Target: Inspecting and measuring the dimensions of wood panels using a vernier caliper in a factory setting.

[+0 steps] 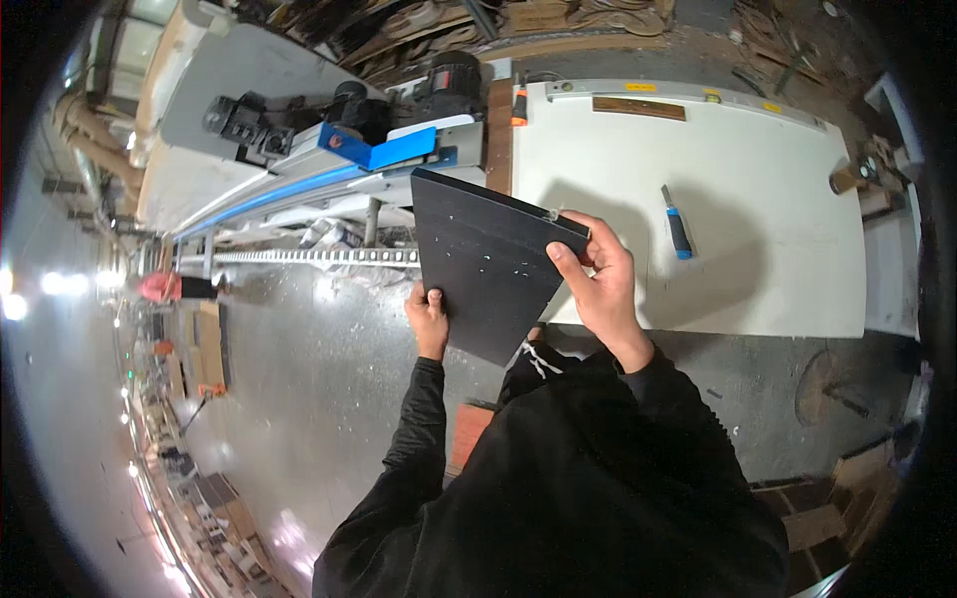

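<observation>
Panel: dark rectangular board (485, 264), matte black, pale specks and small holes on its face; held in the air at the white table's left edge, one corner over the table, the rest over the floor.
Left hand: left hand (429, 321) grips the panel's lower left edge, thumb on the face, fingers hidden behind.
Right hand: right hand (598, 279) closed on the panel's right corner, thumb on top, fingers curled round the edge.
Sleeves: both arms in black long sleeves, dark garment fills the lower middle.
Table: white work table (758, 249), flat, matte, mostly bare; hand shadow falls across it.
On table: utility knife (677, 223) with blue handle lies well apart from the right hand; thin wooden strip (638, 108) near the far edge; orange-handled tool (519, 106) at the far left corner.
Machine: long machine (329, 164) left of the table, blue rail, black motors, grey housing, perforated metal rail below.
Floor: grey concrete floor (299, 359), shiny, dusty, glare spots.
Room: workshop; wood offcuts (558, 15) piled along the far side, cardboard and wood scraps (837, 498) at lower right, stacked goods along the left rim, bright lights at far left.
Other person: someone in a red top (159, 287) far off at left, too small to tell more.
</observation>
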Motion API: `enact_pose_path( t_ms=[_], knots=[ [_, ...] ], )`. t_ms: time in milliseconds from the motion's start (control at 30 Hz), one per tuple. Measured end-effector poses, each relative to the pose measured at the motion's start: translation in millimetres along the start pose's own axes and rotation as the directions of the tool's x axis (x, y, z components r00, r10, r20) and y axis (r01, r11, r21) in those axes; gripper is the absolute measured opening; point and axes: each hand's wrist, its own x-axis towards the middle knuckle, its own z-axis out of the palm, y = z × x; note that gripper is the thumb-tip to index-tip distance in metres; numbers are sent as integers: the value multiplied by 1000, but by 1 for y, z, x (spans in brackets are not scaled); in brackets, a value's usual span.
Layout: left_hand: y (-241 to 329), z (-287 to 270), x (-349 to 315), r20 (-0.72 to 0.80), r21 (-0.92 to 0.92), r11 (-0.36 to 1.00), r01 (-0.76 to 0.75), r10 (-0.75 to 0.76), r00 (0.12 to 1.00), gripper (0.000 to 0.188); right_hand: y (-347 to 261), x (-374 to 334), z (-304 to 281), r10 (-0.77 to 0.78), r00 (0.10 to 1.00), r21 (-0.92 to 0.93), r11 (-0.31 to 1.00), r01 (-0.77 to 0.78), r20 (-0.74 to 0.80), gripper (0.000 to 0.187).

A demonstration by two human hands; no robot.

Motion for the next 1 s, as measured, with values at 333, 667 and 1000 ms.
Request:
enact_pose_path(
  t_ms=[333, 667, 1000],
  knots=[
    [45, 15, -49, -304, -18, 994, -110, 99, 947, 73, -76, 2, -33, -249, 952, -257, 922, 290, 179, 27],
    [34, 2, -44, -355, 31, 986, -166, 166, 920, 70, -75, -40, -21, -207, 975, -146, 970, 193, -83, 12],
    [0, -19, -45, -246, 62, 989, -131, 143, 959, 59, -35, -160, -152, -264, 822, -799, 504, -328, -504, 12]
  ],
)
